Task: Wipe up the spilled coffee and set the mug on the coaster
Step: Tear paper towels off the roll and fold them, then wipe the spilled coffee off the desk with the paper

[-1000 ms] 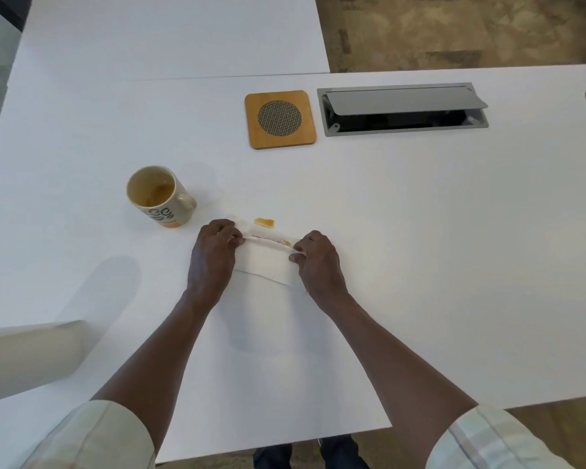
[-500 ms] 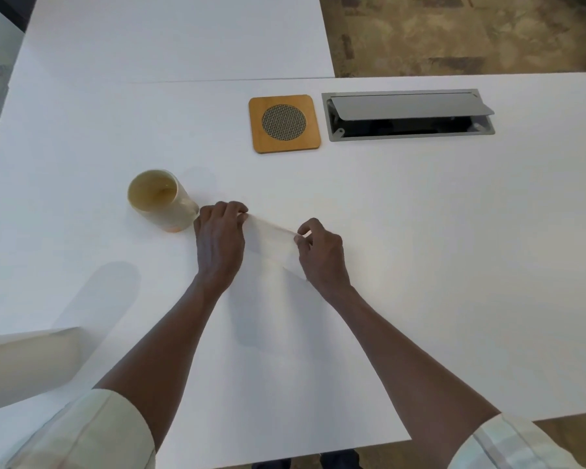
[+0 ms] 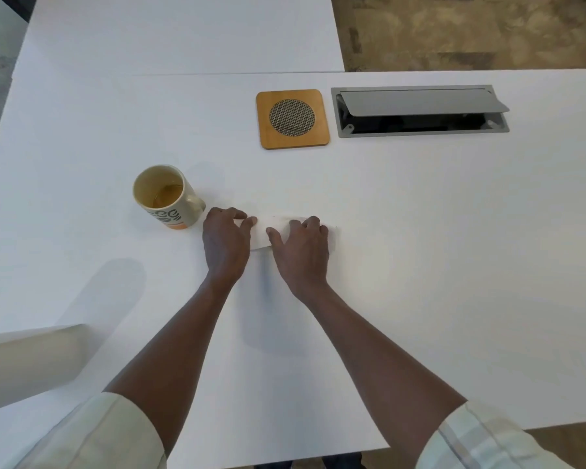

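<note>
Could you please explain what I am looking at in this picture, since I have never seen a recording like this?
No machine here: a person wears a camera on the head, looking down at their own arms. On the white table, the left hand and right hand press flat on a white napkin, apparently over spilled coffee. Neither hand lifts anything. Beside the left hand stands a mug with a little coffee in it. Farther back lie a wooden coaster, nothing on it, and a grey cable hatch with its lid propped open.

White table (image 3: 420, 231), mug (image 3: 164, 198) left, coaster (image 3: 292, 119) far centre, napkin (image 3: 261, 236) under hands.
</note>
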